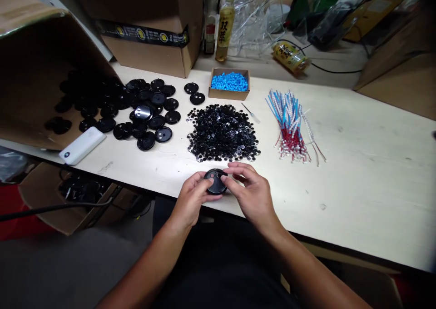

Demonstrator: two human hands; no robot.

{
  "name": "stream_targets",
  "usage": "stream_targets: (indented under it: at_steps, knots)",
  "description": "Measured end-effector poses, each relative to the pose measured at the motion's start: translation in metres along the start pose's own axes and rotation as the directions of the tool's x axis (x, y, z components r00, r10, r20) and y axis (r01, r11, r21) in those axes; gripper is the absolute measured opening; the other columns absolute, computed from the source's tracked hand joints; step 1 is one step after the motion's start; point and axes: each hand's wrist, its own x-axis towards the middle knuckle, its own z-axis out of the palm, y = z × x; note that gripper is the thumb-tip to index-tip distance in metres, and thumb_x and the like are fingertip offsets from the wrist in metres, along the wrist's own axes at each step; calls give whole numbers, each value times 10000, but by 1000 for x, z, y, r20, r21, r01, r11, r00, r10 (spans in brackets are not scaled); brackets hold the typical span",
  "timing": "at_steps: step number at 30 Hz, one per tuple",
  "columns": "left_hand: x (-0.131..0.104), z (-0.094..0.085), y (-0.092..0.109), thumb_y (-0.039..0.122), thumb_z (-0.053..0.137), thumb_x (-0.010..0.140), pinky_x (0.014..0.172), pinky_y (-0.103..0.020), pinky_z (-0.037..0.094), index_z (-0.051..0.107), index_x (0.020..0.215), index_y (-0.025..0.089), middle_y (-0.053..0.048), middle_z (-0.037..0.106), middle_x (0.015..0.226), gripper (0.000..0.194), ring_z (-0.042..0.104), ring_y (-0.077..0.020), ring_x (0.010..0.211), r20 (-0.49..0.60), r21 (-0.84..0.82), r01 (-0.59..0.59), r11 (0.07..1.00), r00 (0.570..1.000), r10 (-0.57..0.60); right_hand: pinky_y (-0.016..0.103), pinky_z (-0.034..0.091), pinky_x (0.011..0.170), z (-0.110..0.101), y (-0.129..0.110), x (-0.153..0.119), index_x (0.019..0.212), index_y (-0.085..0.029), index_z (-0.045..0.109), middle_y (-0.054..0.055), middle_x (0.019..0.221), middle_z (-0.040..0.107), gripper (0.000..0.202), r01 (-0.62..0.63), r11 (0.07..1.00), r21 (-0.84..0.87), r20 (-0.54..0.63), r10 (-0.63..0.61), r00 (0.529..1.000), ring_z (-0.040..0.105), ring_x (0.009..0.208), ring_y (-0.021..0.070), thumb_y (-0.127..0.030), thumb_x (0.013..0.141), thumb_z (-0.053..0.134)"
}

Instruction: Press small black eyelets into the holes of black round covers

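Observation:
At the table's front edge, my left hand (195, 195) holds a round black plastic cover (217, 187) by its left side, thumb on its inner face. Two small holes show near the cover's upper part. My right hand (252, 191) is closed in a pinch at the cover's upper right rim, thumb beside one hole; whatever lies between its fingertips is too small to make out. Just beyond both hands spreads a pile of small black ring-like pieces (223, 134). More black covers (146, 113) lie in a heap to the left, spilling from a tipped cardboard box (20, 63).
Behind the pile stands a small box of blue pieces (229, 94), with a thin pointed tool (251, 113) nearby. A bundle of red, white and blue wires (289, 125) lies right. A white power bank (82, 145) rests front left. Bottles (226, 27) stand at the back.

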Motion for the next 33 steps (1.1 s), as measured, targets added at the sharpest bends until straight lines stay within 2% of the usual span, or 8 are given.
stream_targets:
  at_steps: [5,11,17,22,33]
  knots:
    - [2,4,2,354,830,796,761,-386,660,698,958,149,-76,758,991,292,740,-225,857,-39,-48,-10,999,999,8,466,496,1095,6,2,-3,935,-249,806,97,1234,677,98,5,1000,-6,-1,-5,1000,636,1205,273,-290,850,778]
    - [1,5,2,383,826,784,739,-362,656,695,965,145,-82,737,985,327,717,-209,839,-14,-23,-1,1000,1000,0,469,513,1080,4,3,-4,941,-261,803,92,1219,685,94,84,993,-80,-21,-86,996,638,1194,277,-306,864,775]
    - [-1,6,0,348,789,799,697,-306,644,716,980,136,-66,729,940,288,723,-201,812,5,5,1,1000,1000,-1,482,499,1097,4,6,-5,960,-271,806,90,1252,675,103,90,990,-109,-26,-93,995,634,1202,283,-306,871,766]
    - [-6,8,4,345,748,840,674,-309,639,691,1053,142,-75,753,943,300,750,-211,756,52,68,-5,998,999,2,505,479,1097,6,2,-7,963,-275,801,96,1250,687,98,175,967,-188,-33,-184,982,624,1221,303,-292,883,747]
    - [-8,9,6,405,769,857,620,-285,626,710,1064,142,-68,751,931,340,754,-206,704,85,115,-30,993,996,21,519,525,1049,1,-4,-13,1054,-308,788,89,1268,687,159,346,886,-310,-6,-366,931,613,1220,311,-249,930,709]
